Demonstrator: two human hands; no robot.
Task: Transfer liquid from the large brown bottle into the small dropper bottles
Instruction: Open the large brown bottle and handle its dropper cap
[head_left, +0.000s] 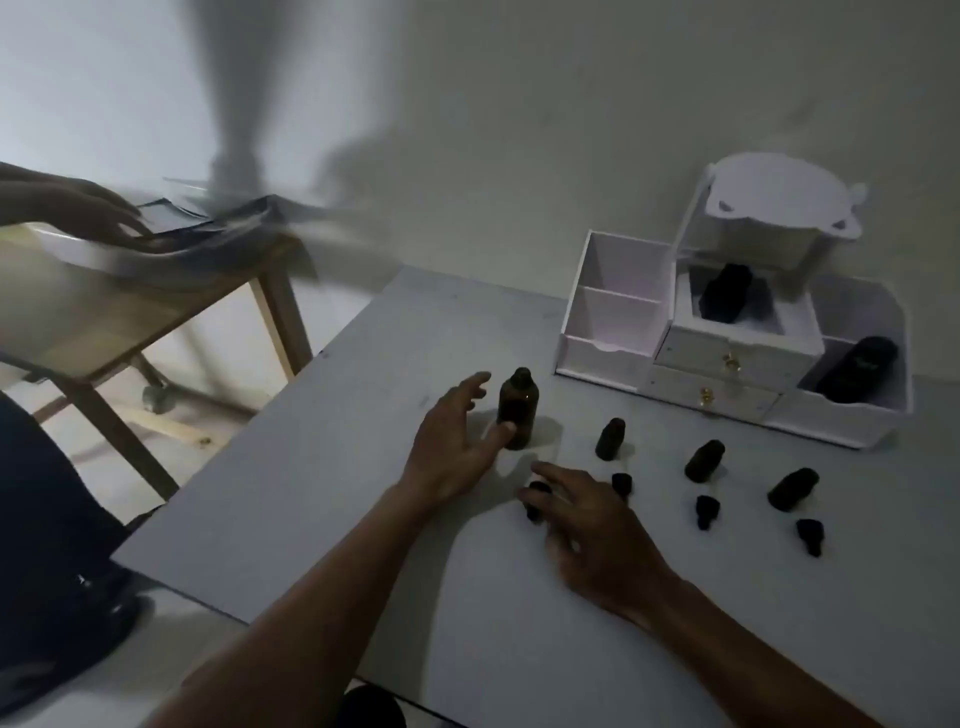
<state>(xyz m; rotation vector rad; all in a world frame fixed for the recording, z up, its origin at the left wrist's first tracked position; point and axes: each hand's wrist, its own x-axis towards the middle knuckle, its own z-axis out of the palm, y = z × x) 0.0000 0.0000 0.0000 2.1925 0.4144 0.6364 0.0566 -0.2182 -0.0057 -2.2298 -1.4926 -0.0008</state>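
A white organizer (737, 358) stands on the grey table (363, 467), well beyond the right hand (592, 540) and to its right. Its left compartments show no contents. The middle compartment holds one dark bottle (724, 293) lying tilted; the right compartment holds a second dark container (857, 374), also tilted. Two small drawers with gold knobs sit at the front, both closed.

The large brown bottle (518, 408) stands upright and uncapped, directly in front of the left hand (457, 441). The glass is dark amber; the fill level cannot be told in the dim light. The left hand is spread, fingers apart, with the thumb tip touching or just beside the bottle's lower wall (contact cannot be confirmed); the fingers do not wrap it.

Three small dropper bottles stand uncapped to the right of the right hand, in a row trending farther right: first (610, 439), second (704, 460), third (792, 488). Dark dropper caps (706, 512) lie on the table just nearer than the bottles, one per bottle.

The right hand rests low over the table, fingers loosely curled around another dark cap (535, 499); whether it is gripped cannot be told.

A second person's hand (98, 213) reaches over a wooden side table (156, 312) far left of the left hand.
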